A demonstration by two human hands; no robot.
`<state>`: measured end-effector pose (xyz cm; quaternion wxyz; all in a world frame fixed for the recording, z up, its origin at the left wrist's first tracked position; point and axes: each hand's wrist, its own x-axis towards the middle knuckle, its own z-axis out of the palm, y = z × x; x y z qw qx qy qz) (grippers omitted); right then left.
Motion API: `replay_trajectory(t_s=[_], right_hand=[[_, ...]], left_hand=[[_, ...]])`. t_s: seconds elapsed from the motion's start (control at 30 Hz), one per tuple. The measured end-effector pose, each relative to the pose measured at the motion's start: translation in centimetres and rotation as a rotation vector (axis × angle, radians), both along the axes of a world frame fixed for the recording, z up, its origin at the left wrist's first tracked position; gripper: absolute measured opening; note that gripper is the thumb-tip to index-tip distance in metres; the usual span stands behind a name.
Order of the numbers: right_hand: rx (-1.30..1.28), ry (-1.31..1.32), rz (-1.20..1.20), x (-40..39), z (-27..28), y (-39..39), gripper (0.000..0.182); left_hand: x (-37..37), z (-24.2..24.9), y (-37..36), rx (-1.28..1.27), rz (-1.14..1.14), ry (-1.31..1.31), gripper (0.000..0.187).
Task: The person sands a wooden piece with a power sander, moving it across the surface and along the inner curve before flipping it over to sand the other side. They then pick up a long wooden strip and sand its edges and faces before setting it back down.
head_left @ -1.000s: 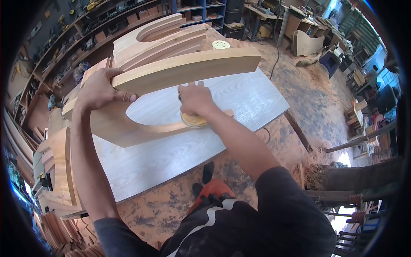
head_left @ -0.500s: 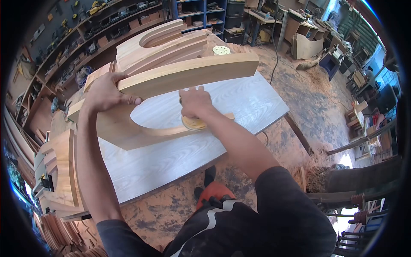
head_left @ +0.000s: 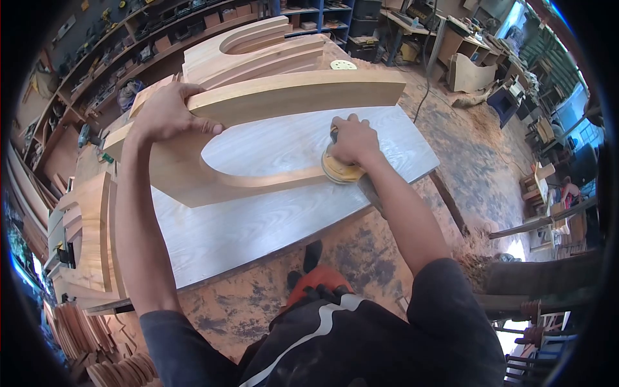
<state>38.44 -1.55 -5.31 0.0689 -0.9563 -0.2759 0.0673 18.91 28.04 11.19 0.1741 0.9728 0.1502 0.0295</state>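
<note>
the dusty, blotched floor (head_left: pixel 474 151) spreads right; brown wooden shelving (head_left: pixel 138 48) is cut off upper left. mid-frame, a glossy pale-grey board (head_left: pixel 271 229) bears the thick u-shaped light-wood piece (head_left: pixel 296 100), its left part clamped by the left hand (head_left: pixel 169 116). the right hand (head_left: pixel 356 140) wraps the round yellow sander (head_left: pixel 340 171), hiding its top.

Hands (head_left: pixel 356 142) on yellow sander (head_left: pixel 340 171) and curved wood (head_left: pixel 303 95)

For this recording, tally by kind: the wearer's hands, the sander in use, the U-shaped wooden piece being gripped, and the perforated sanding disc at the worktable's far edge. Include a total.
Hands, left hand and right hand: 2
Orbital sander: 1
U-shaped wooden piece: 1
Perforated sanding disc: 1
Total: 5
</note>
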Motion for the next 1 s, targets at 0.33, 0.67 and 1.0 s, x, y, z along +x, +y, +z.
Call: replay_trajectory(t_s=[0.33, 0.67, 1.0], right_hand=[[0.007, 0.018, 0.165, -4.0, -0.2, 6.5, 0.057], [0.024, 0.118, 0.352, -9.0, 1.2, 13.2, 0.054], [0.072, 0.086, 0.45, -8.8, -0.3, 12.9, 0.064]], left_hand=[[-0.7, -0.1, -0.7, 0.097, 0.024, -0.055, 0.087], [-0.5, 0.3, -0.4, 0.107, -0.009, -0.008, 0.079], [0.0, -0.2, 0.2, 0.119, -0.005, 0.027, 0.082]])
